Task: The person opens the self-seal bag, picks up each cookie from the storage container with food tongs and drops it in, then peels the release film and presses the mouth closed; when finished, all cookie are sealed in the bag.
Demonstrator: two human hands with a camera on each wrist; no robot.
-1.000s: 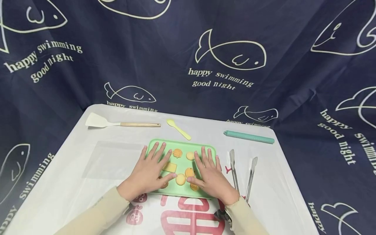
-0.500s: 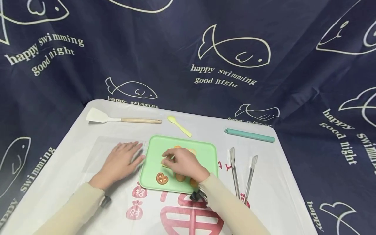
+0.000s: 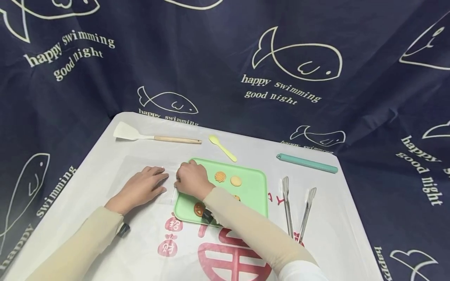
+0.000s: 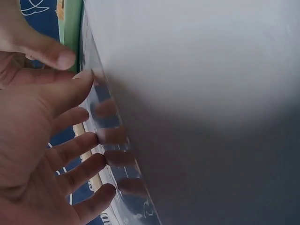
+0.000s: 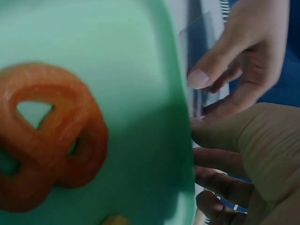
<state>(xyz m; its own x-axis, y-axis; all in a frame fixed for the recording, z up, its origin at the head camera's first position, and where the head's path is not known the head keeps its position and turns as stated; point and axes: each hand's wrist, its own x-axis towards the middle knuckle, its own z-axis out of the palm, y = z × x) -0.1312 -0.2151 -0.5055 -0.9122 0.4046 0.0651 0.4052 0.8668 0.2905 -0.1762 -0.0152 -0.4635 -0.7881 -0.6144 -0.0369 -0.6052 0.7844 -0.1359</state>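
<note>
A clear flat plastic bag or sheet [image 3: 131, 168] lies left of the green tray [image 3: 260, 187]. My left hand [image 3: 140, 187] is over the bag's right part; its loosely bent fingertips touch the film in the left wrist view. At the tray's left rim is my right hand [image 3: 191, 179], its fingers somewhat bent and spread in the right wrist view, with nothing seen held. On the tray lie a pretzel-shaped cookie [image 5: 51, 136], a swirl cookie [image 3: 220, 176] and a round cookie [image 3: 236, 181]. The right hand and sleeve hide other cookies.
A spatula [image 3: 177, 139] and a yellow spoon [image 3: 225, 149] lie along the back of the table [image 3: 140, 249]. Farther right are a teal stick [image 3: 307, 163] and metal tongs [image 3: 287, 203]. A printed dark curtain [image 3: 225, 70] hangs behind.
Both hands have left the tray's middle. The left hand moved left onto the bag and stays there; the right hand moved across to the tray's left rim.
</note>
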